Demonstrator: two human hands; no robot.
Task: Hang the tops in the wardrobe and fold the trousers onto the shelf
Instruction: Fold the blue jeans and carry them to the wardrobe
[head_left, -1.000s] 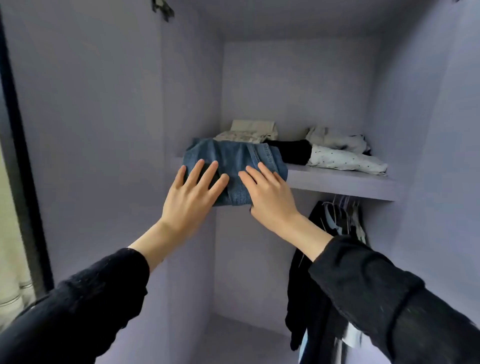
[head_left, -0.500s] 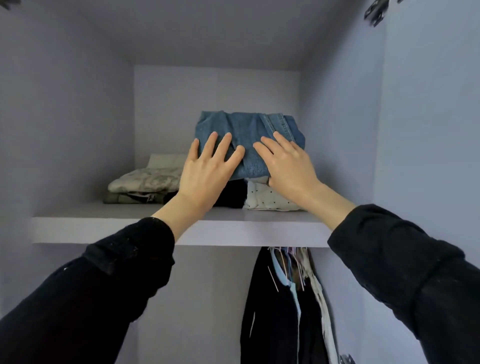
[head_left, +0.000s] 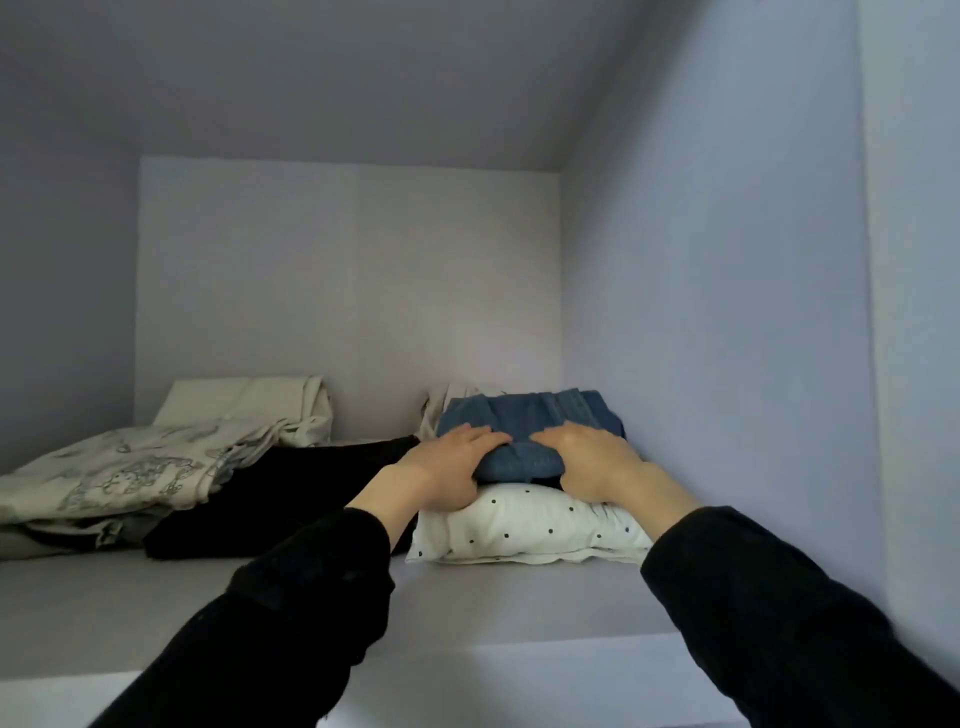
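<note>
Wardrobe interior, upper compartment: flat pale lilac back panel (head_left: 348, 291) with a faint vertical seam near its middle, meeting a darker grey-lilac left side wall (head_left: 62, 291) and a smooth bluish-lilac right side wall (head_left: 717, 291) at square corners. Sloping-looking grey-lilac ceiling panel (head_left: 332, 78) above, dimmer than the back panel, and a matte lilac horizontal board (head_left: 156, 613) below, its pale front edge running across the bottom of the view. Light soft and even, brightest on the back panel, with shade gathering toward the ceiling and left wall; no lamp or window visible.
</note>
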